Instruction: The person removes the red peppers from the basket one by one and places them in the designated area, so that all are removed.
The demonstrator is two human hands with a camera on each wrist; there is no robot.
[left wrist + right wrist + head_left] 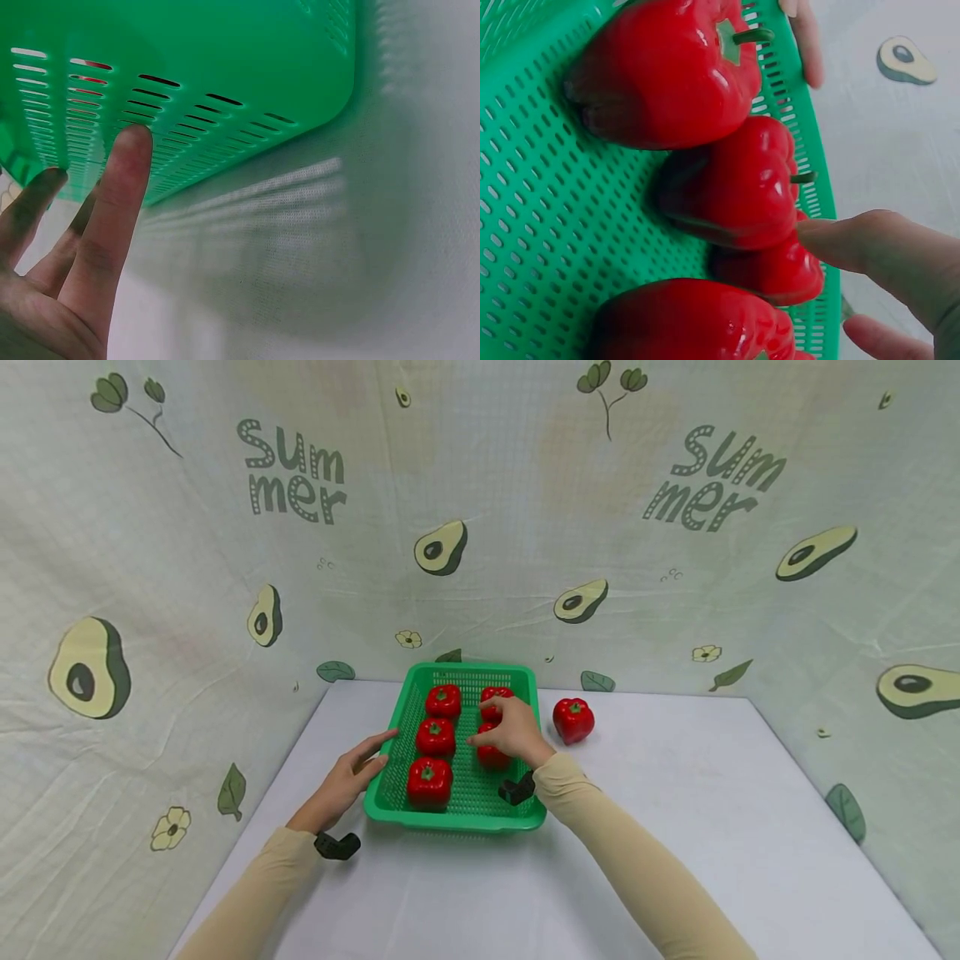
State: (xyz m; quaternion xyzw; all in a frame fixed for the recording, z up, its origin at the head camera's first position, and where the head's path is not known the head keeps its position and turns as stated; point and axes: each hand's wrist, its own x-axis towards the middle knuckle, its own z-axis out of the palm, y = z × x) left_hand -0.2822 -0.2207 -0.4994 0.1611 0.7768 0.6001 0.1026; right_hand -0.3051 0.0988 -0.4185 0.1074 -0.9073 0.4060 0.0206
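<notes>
A green perforated plastic basket [465,821] holds several red bell peppers. Three of them, the near one [430,783], the middle one [436,739] and the far one [444,700], line up on its left side. On the right side are a far pepper [497,692] and a nearer pepper [492,758], both partly covered by my right hand [516,728]. That hand hovers over them with thumb and fingers spread, gripping nothing. Straight fingers of my left hand [341,789] rest against the basket's left wall [217,45]. Another red bell pepper [573,721] lies outside, right of the basket.
The white table [675,777] extends to the right of the basket and in front of it. A pale cloth printed with avocados and lettering [510,552] hangs behind and along both sides. Dark wrist cameras [337,846] are strapped to both wrists.
</notes>
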